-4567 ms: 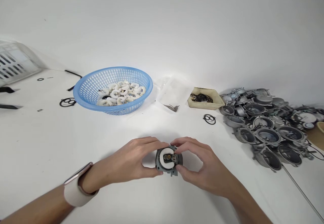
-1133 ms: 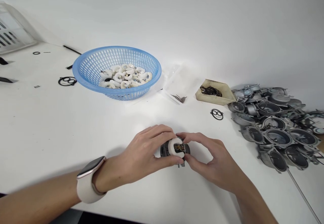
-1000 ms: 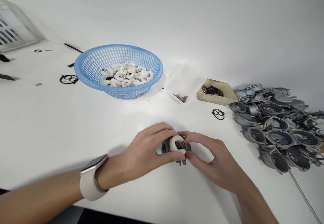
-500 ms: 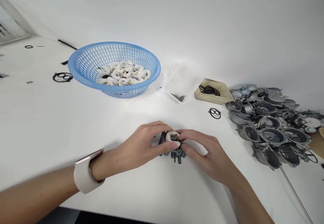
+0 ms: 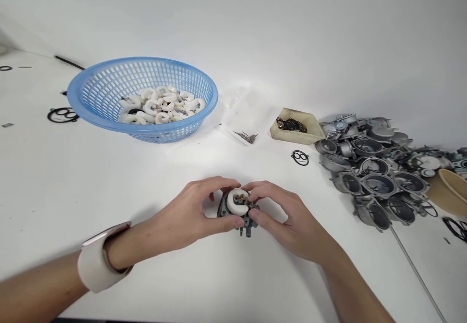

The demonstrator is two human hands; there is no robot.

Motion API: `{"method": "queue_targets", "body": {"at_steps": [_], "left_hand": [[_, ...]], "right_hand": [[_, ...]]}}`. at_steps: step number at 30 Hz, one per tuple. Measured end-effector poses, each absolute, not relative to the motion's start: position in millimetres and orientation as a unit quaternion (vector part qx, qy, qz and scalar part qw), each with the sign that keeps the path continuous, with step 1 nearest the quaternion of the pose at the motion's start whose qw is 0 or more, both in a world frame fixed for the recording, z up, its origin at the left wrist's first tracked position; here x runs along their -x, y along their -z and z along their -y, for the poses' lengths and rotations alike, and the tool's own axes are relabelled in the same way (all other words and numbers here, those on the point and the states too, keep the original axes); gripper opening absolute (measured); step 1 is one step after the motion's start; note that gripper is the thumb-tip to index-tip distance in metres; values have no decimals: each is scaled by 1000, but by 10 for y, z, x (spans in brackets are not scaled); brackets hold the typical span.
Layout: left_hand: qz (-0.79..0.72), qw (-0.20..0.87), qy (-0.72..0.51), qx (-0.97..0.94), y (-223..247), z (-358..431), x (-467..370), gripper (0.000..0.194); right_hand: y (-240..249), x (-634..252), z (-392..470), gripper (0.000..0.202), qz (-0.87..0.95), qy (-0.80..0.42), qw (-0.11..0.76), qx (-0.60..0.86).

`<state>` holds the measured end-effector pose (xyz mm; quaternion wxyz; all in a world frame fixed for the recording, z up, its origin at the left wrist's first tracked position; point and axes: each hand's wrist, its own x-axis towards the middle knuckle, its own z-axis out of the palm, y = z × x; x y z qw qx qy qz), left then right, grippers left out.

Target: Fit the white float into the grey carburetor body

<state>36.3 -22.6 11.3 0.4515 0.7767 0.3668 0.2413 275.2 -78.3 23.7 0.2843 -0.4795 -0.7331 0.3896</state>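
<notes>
A grey metal carburetor body [image 5: 224,207] is on the white table between my hands. On its top lies a white C-shaped float [image 5: 231,205] with brass parts inside the curve. My left hand [image 5: 199,211] grips the body from the left, its fingers at the far side and its thumb at the near side, just below the float. My right hand [image 5: 282,213] is closed at the right side, thumb and fingertips against the carburetor by the float's open end. Whether those fingertips pinch a small pin is hidden.
A blue basket [image 5: 142,131] holds several white floats. Right of it lie small metal pins [image 5: 246,137], a cream bin [image 5: 310,135] of black rings and a black gasket [image 5: 299,157]. Carburetor bodies [image 5: 379,184] are heaped at the right, beside a tan bowl [image 5: 447,196] and thin rod [image 5: 416,269].
My view has turned rightward, so everything sits further left. My left thumb has slid off the float to the body's near side, leaving more of the float showing. Both hands stay at the carburetor.
</notes>
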Motion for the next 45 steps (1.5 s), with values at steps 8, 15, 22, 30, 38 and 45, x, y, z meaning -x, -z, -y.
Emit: {"method": "queue_targets", "body": {"at_steps": [8, 15, 22, 30, 38, 45], "left_hand": [[-359, 447, -238, -784, -119, 230, -346, 41], [-349, 452, -243, -784, -114, 231, -341, 39], [-344, 474, -235, -776, -143, 243, -334, 31], [-329, 472, -233, -784, -168, 267, -304, 30], [-302, 488, -233, -785, -236, 286, -316, 30], [-296, 482, -205, -799, -218, 317, -315, 33]], "right_hand": [[-249, -2742, 784, 8, 741, -382, 284, 473], [-247, -2743, 785, 10, 739, -390, 287, 468], [-279, -2728, 800, 12, 709, -419, 276, 496], [-291, -2726, 791, 20, 717, -417, 292, 475], [-306, -2733, 793, 26, 729, -415, 301, 454], [-314, -2714, 811, 30, 742, -409, 291, 444]]}}
